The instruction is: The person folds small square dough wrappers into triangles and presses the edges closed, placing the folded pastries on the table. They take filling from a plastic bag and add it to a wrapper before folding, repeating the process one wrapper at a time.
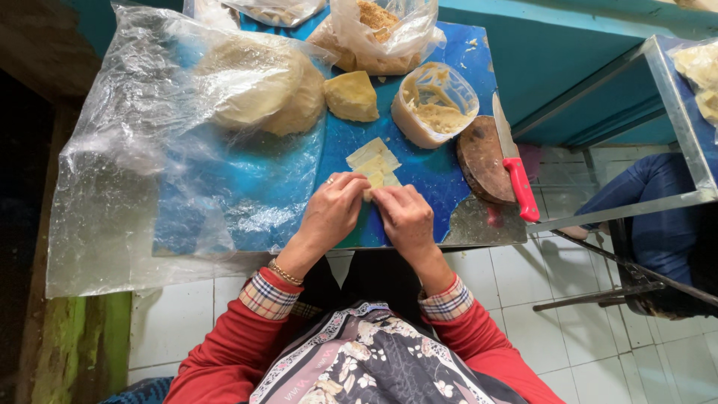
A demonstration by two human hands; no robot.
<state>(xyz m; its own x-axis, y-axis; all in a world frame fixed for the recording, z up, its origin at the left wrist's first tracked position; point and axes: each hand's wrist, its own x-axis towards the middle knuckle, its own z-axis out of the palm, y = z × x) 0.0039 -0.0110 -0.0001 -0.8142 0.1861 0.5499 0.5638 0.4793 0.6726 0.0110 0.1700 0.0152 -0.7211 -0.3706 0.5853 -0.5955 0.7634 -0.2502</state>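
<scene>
- Left hand (pixel 334 208) and right hand (pixel 404 215) pinch a pale dough piece (pixel 372 182) together on the blue table (pixel 441 172).
- Red-handled knife (pixel 513 162) rests on a wooden board (pixel 480 161) nearby.
- Plastic tub (pixel 434 105) holds paste; clear bag (pixel 250 86) covers a dough mound.

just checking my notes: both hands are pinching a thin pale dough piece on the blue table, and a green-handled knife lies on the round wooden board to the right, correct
Not quite. In the head view the knife on the round wooden board has a red handle, not green. The rest holds: the left hand and right hand pinch a thin pale dough piece on the blue table.
</scene>
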